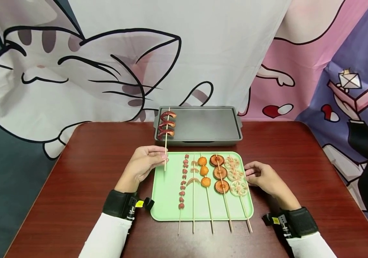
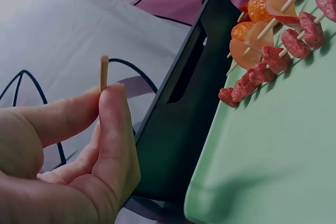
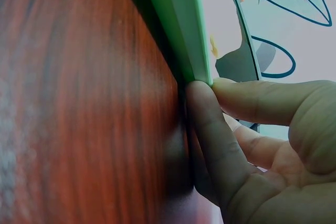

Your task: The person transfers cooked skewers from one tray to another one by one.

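Note:
My left hand [image 1: 146,162] pinches the bare lower part of a wooden skewer [image 1: 167,124] carrying several dark red, curled pieces with pale edges. In the head view the skewer stands nearly upright, its pieces overlapping the left side of a grey rectangular pan [image 1: 208,123]. Only the skewer's blunt end [image 2: 104,69] shows between thumb and fingers in the left wrist view. My right hand [image 1: 265,178] pinches the right rim of a light green tray [image 1: 164,204], thumb and finger on either side of the edge [image 3: 195,51] in the right wrist view.
On the tray lie skewers of small red meat pieces [image 1: 183,181], thin pinkish slices [image 1: 193,181], orange balls [image 1: 204,171], brown mushroom-like discs [image 1: 220,173] and lotus root slices [image 1: 235,175]. Their sticks overhang its front edge. A printed cloth [image 1: 222,53] hangs behind the brown table [image 1: 84,179].

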`<state>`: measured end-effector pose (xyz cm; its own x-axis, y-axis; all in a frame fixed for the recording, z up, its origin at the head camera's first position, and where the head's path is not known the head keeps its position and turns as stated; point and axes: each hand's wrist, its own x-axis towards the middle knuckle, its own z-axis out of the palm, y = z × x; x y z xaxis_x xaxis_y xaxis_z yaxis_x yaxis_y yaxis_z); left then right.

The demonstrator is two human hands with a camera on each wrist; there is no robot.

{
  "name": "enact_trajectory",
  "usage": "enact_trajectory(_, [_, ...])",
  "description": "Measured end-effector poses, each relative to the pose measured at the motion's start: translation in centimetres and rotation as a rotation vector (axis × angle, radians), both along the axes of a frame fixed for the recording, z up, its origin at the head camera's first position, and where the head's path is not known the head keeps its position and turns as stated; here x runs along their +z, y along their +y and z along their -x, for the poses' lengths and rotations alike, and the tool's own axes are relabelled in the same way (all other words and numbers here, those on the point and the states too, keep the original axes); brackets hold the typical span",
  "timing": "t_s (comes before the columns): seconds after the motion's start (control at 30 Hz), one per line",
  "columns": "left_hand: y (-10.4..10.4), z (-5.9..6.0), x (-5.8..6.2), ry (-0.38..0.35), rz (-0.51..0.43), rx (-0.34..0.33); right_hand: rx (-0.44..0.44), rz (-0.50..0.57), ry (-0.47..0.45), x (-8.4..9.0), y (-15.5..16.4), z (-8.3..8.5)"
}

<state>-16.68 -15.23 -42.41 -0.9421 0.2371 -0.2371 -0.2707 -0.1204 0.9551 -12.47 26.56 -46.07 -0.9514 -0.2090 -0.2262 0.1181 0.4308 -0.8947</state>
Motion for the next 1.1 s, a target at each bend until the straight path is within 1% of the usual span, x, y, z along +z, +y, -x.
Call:
enact_trajectory(0.33, [-0.1,-1.3,1.3,-0.004,0.074,-0.108,0.0,0.015,0.002,0.1,0.0,0.1])
enact_trajectory(0.6, [0.0,-2.2,1.7,-0.034,0.108,-0.136,-0.005,0.014,-0.004,0.0,0.0,0.1])
enact_trajectory(0.87, [0.1,-3.4,2.0,-0.066,0.152,-0.172,-0.007,0.013,-0.012,0.1,0.0,-0.1])
enact_trajectory(1.1, [-0.2,-4.7,2.0,-0.063,0.18,-0.186,-0.01,0.005,-0.009,0.1,-0.1,-0.1])
